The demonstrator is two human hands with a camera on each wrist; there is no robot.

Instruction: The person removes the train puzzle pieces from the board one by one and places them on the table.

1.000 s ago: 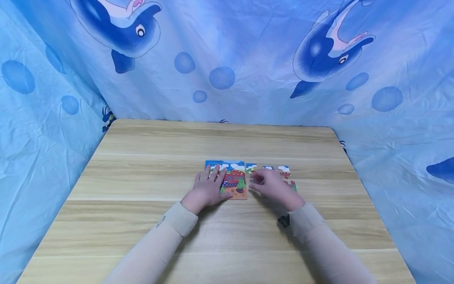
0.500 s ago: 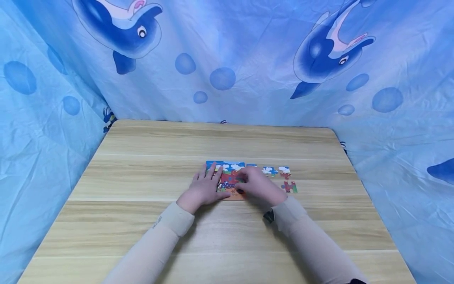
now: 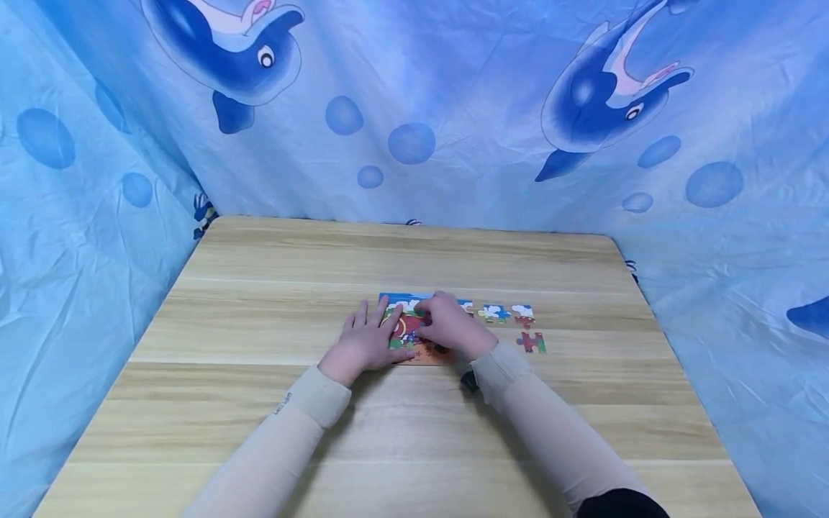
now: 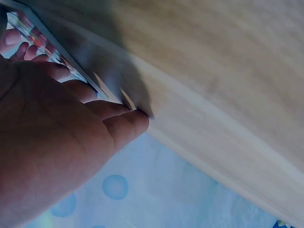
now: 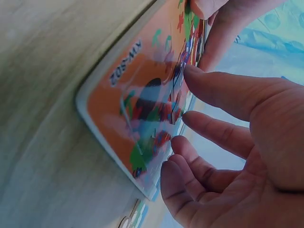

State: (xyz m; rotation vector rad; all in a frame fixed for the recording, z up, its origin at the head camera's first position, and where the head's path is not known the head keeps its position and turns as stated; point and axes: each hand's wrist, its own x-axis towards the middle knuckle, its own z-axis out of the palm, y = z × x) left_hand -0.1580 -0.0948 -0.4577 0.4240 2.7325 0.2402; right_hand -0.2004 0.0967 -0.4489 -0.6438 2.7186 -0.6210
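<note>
A jigsaw puzzle board (image 3: pixel 424 357) with an orange lower edge and a farm-like picture lies flat on the table. My left hand (image 3: pixel 365 344) rests on its left side with straight, spread fingers. In the left wrist view, that hand (image 4: pixel 61 128) reaches past the board's edge to the wood. Over the board's middle, my right hand (image 3: pixel 455 327) pinches a reddish puzzle piece (image 5: pixel 177 94) between thumb and forefinger; fingers mostly hide the piece in the head view. The right wrist view shows the other fingers of this hand (image 5: pixel 232 147) loosely bent above the board's surface.
Right of the board lie loose pieces: a cloud piece (image 3: pixel 494 313), a cloud-and-red piece (image 3: pixel 523 315) and a red-green piece (image 3: pixel 532 342). Another piece (image 3: pixel 466 306) sits close to the board's right edge. A dolphin-print curtain (image 3: pixel 414 93) surrounds the wooden table (image 3: pixel 259 288).
My right hand has moved left, from beside the board's right edge onto its middle. Loose pieces on the right are uncovered. My left hand stays on the board, shifted slightly left.
</note>
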